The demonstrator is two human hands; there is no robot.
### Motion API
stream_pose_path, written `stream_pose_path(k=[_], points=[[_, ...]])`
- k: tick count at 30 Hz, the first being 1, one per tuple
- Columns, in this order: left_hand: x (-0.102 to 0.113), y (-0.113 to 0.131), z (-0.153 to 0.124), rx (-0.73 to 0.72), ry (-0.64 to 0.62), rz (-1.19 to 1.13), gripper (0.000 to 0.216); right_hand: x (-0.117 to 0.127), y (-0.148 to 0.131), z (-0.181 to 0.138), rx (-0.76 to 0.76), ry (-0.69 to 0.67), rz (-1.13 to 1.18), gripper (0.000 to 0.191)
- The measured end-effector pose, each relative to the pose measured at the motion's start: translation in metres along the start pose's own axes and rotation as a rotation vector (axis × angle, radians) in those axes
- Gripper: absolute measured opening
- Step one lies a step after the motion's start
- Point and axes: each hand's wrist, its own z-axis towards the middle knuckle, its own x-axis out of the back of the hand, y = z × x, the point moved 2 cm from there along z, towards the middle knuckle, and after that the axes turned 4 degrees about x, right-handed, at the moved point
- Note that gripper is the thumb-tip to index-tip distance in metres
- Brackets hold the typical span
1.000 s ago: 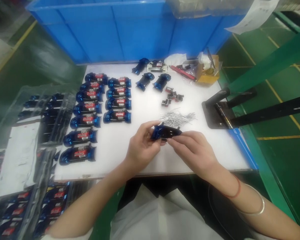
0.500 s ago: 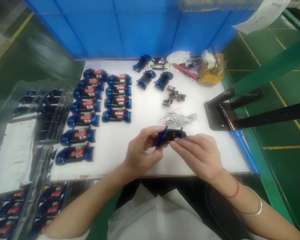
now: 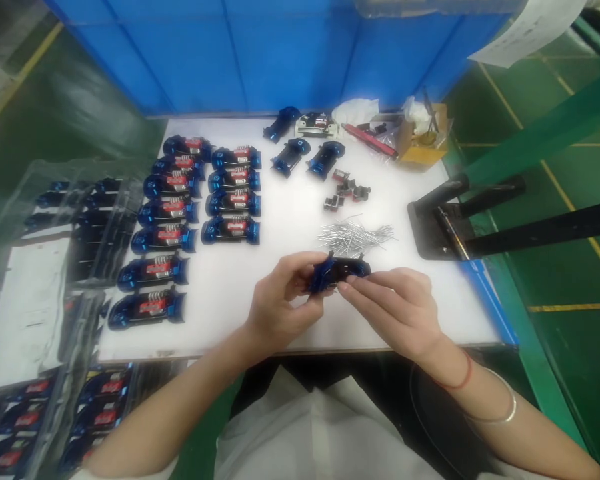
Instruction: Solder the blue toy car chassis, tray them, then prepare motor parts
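Near the front of the white table, my left hand (image 3: 285,293) is closed around the left end of a dark blue toy car body (image 3: 330,272). My right hand (image 3: 397,307) has its fingers pressed together at the body's near right edge; its thumb and whatever lies under the fingertips are hidden. Just behind the body lies a loose pile of thin silver wire pins (image 3: 355,237). Beyond that is a small cluster of black, red and silver engine pieces (image 3: 347,190).
Two columns of blue car bodies with red engines (image 3: 167,237) fill the table's left side. More bodies (image 3: 290,158), a red pen-like tool (image 3: 370,140) and a yellow box (image 3: 423,150) lie at the back. A black stand (image 3: 433,223) is at right, clear trays (image 3: 93,200) at left.
The whole view has shifted slightly. Both hands keep their hold at the car body, with hardly any visible movement.
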Motion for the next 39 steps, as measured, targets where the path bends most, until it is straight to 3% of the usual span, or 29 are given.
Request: stream_pose_path(k=[22, 29, 39], points=[[0.002, -0.001, -0.001, 0.158, 0.0, -0.047, 0.051, 0.004, 0.001, 0.009, -0.005, -0.029, 0.015, 0.018], [0.003, 0.0, -0.001, 0.219, 0.011, -0.057, 0.048, 0.002, 0.001, 0.005, 0.078, -0.03, -0.014, 0.022], [0.002, -0.001, 0.0, 0.24, -0.002, -0.062, 0.045, -0.003, 0.002, -0.003, -0.014, -0.031, 0.048, 0.021]])
